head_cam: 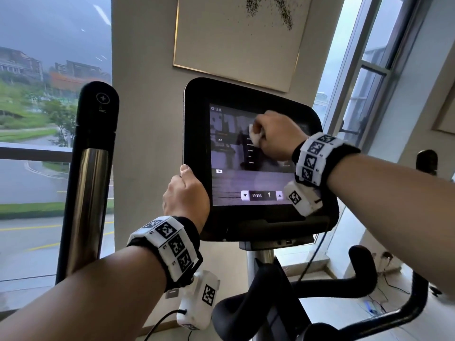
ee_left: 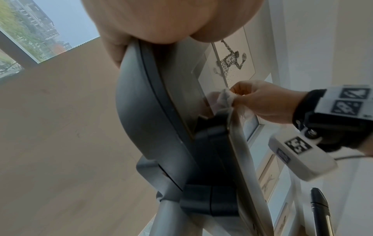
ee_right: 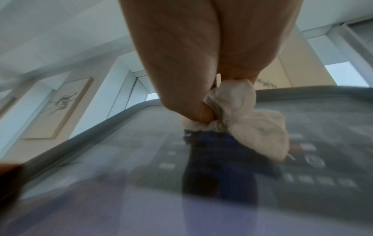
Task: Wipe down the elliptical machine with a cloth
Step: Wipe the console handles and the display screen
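We saw the right hand (head_cam: 275, 135) bunched around a white cloth (head_cam: 256, 136), fingers curled tight on it, with the cloth pressed against the upper right part of the lit screen (head_cam: 236, 166) on the elliptical's console (head_cam: 197, 114). From the right wrist view the cloth (ee_right: 248, 121) was pinched between thumb and fingers and lay on the glass; that view was blurred, so we could not read what was under it. The left hand (head_cam: 186, 195) clasped the console's left edge low down, thumb on the front bezel and the fingers apparently wrapped behind. The screen showed "LEVEL 1" near its bottom edge. A black-and-chrome handlebar (head_cam: 88, 173) stood upright to the left of the console, and a framed picture (head_cam: 236, 40) hung on the wall above it. Curved black grips (head_cam: 320, 286) sat below the console.
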Demonstrator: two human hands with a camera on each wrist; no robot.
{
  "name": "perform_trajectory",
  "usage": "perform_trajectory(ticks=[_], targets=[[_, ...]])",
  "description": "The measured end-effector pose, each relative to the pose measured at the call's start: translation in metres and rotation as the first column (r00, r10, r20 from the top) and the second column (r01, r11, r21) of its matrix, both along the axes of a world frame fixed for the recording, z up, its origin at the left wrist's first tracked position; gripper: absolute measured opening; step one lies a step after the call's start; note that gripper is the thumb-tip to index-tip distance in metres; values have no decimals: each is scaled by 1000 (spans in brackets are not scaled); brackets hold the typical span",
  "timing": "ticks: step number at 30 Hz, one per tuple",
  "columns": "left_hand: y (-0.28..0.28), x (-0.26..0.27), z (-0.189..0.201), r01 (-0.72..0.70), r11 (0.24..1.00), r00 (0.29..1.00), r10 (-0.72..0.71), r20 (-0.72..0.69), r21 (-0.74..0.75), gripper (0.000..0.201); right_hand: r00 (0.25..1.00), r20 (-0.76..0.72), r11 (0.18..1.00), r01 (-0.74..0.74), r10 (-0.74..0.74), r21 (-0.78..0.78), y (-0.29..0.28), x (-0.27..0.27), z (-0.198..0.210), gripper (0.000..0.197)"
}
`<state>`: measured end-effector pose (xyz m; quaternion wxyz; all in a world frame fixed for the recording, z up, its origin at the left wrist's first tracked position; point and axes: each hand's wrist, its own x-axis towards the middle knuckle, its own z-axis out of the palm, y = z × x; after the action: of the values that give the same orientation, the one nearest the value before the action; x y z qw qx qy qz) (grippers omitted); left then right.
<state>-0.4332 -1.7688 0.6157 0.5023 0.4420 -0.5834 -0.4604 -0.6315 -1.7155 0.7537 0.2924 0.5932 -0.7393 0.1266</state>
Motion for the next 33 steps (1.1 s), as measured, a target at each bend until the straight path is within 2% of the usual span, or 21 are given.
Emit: perform_trajectory(ticks=[4,7,15,20,25,29,33], targets=[[-1,0,0,0,1000,1000,0,4,-4,67,999,4,999,40,-40,-4,-13,-11,24,25],[-1,-1,-1,-2,1000,1000,2,11,-7,67,999,33,999,41,-40,-21,-16,-15,27,26],[-1,-2,-1,-7,1000,1000,8,27,-27,67,996,89,999,31,-27,-38,13,-19,-12,17],[1,0,1,-5,1000,1000,6,24,-25,66,990,133,998,44,-50,46,49,-18,-50,9],[1,0,2,-5,1000,1000,5,13,-20,67,981,190,993,18,-40,117,81,-18,-78,15],[2,0,1,-4,1000,1000,4,6,-10,67,980,198,995,5,-25,100,83,-22,-85,17],[3,0,2,4,1000,1000,-4,3,-1,68,975,215,999,48,-47,-1,65,-35,-67,18]])
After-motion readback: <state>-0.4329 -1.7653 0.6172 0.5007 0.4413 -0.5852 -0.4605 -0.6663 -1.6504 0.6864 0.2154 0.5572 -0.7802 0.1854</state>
